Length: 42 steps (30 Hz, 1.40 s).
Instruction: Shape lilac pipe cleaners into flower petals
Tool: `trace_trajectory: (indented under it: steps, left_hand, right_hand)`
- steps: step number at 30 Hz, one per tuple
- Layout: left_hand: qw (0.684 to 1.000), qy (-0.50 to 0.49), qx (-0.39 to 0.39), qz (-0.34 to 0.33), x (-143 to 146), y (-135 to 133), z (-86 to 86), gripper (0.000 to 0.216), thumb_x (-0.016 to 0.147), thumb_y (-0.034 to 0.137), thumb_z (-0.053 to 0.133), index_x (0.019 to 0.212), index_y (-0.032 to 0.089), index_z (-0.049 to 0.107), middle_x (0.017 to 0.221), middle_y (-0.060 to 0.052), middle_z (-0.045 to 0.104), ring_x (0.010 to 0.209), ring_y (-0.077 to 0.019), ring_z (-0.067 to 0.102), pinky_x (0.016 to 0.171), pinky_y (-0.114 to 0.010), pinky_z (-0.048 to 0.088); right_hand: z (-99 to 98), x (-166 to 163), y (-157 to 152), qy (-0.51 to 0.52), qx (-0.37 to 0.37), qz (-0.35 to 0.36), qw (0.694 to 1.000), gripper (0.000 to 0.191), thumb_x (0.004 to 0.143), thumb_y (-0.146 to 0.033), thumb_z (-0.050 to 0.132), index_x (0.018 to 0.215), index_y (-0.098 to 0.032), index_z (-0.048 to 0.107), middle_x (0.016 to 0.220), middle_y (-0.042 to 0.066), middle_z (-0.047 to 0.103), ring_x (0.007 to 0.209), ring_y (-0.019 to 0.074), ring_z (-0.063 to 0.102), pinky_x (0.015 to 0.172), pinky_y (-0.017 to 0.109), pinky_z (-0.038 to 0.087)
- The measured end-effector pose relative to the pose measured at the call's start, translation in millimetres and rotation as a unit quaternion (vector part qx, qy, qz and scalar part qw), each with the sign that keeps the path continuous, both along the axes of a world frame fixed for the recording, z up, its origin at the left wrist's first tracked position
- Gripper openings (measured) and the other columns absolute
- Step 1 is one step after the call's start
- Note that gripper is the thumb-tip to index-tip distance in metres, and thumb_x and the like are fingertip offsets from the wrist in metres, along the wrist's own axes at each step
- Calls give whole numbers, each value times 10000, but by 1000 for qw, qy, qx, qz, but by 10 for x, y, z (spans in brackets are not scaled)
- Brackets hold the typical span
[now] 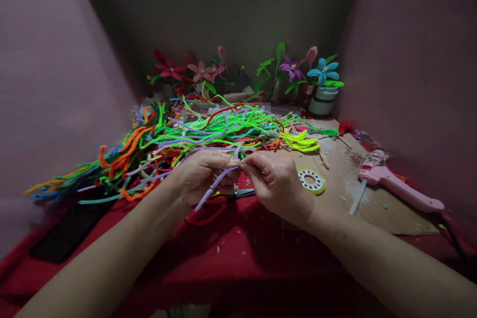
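A lavender pipe cleaner (213, 189) is pinched between both hands above the front of the table. My left hand (203, 173) grips it near its middle, with one fuzzy end slanting down below the fingers. The fingertips of my right hand (274, 179) close on it right beside the left ones, at a bend or joint that is too small to make out. Under the hands lie scissors (208, 216) with red handles, their blades partly hidden by my right hand. A big pile of coloured pipe cleaners (219, 129) spreads just behind.
Right of the hands, a tape roll (311, 181) and a pink glue gun (398, 186) rest on cardboard (335, 203). A dark phone (70, 231) lies at left on the red cloth (231, 258). Pipe-cleaner flowers (323, 72) stand along the back, one in a small jar (323, 101).
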<state>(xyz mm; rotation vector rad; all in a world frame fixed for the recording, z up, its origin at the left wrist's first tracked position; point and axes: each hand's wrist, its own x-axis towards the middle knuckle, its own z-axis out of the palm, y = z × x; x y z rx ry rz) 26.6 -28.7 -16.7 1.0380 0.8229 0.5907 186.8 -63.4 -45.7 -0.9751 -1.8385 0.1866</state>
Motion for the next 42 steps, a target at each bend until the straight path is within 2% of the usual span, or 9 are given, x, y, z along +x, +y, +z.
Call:
trace_trajectory:
  steps: [2,4,10,14,18,24,31,39,42]
  left_hand:
    - [997,25,63,30,-6,-23,39,130,674,214,662,624,119,589,546,10,515,470,-68,438,473,-203,364]
    - [975,66,200,67,-27,-57,97,115,700,237,678,710,129,642,648,-8,602,560,-90,529,542,-206,419]
    - [826,103,551,54,-96,-82,157,101,748,218,663,843,184,671,861,-39,591,824,-150,575,726,-263,469]
    - [748,136,646,62,-101,-76,113,65,785,200,619,834,181,658,896,-42,544,853,-150,559,765,-280,454]
    - [706,193,679,62,-70,-110,115,93,825,215,558,749,169,586,804,-24,549,802,-143,518,745,-277,418]
    - [789,283,543,50,35,-175,150,189,859,269,456,694,177,463,630,35,427,593,-101,400,562,-229,358]
    - [897,158,411,39,10,-166,139,90,823,250,515,814,164,487,717,23,521,618,-94,512,564,-216,435]
    - [883,180,422,98,12,-178,123,73,815,226,545,799,156,529,674,23,545,582,-86,528,546,-196,431]
    - [863,206,447,116,17,-164,93,82,810,239,556,805,157,553,690,17,557,598,-92,531,562,-200,435]
  right_hand:
    - [23,5,12,67,-61,43,995,152,812,-163,537,689,-138,622,616,22,607,579,109,534,588,242,404]
    - [67,13,28,157,-152,106,970,137,813,-192,553,706,-144,624,617,9,604,571,100,537,571,225,424]
    - [156,32,53,274,-282,228,891,142,773,-243,609,675,-140,611,576,-6,590,531,94,538,541,231,441]
    - [150,22,25,248,-274,228,901,148,787,-217,579,664,-137,599,588,-3,582,546,95,536,548,234,434]
    - [123,-3,-45,177,-202,151,951,167,809,-230,561,668,-145,588,588,-7,563,551,92,504,533,224,407]
    - [73,-39,-113,68,-97,58,991,144,824,-187,516,717,-155,606,656,20,618,600,108,540,604,242,420]
    - [109,-50,-41,165,-178,121,963,126,802,-198,533,714,-150,609,649,2,590,585,96,507,569,229,409]
    - [95,-5,85,342,-387,252,818,122,723,-236,628,672,-126,643,606,13,623,521,93,528,562,254,434]
    - [84,2,100,365,-411,244,799,167,684,-275,677,632,-122,635,591,18,626,495,91,527,533,250,432]
